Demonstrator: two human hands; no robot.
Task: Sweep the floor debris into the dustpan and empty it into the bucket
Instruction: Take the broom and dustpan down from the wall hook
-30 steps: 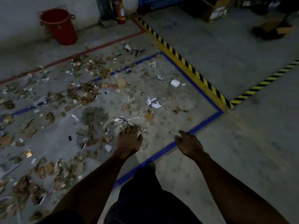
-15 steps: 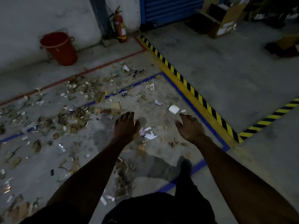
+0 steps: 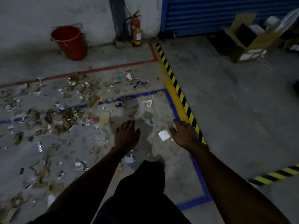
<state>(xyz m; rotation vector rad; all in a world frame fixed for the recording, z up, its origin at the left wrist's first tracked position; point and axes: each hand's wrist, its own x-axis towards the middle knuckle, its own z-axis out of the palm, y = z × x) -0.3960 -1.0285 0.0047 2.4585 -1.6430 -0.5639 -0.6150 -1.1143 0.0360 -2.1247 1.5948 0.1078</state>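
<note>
- At the bottom centre of the frame a dark-trousered leg (image 3: pixel 142 183) steps forward, with both bare forearms reaching out above it.
- The left hand (image 3: pixel 127 135) hangs just left of centre, palm down, fingers straight and loosely spread, holding nothing.
- The right hand (image 3: pixel 184 135) hangs just right of centre, fingers relaxed and spread, also empty; a white square scrap (image 3: pixel 163 135) lies on the floor between the two hands, closer to the right one.
- No broom or dustpan shows anywhere, so sweeping has probably not begun.
- The floor debris (image 3: pixel 61 117) spreads from the lower left up through the middle left, across the blue floor tape (image 3: pixel 142 94) towards the red floor tape (image 3: pixel 113 67); its long axis runs left to right, and the left hand is the nearer one.
- The red bucket (image 3: pixel 70 42) stands upright by the wall at upper left, well apart from both hands and beyond the litter.
- A fire extinguisher (image 3: pixel 135 32) stands at top centre, a blue roller shutter (image 3: pixel 210 12) to its right.
</note>
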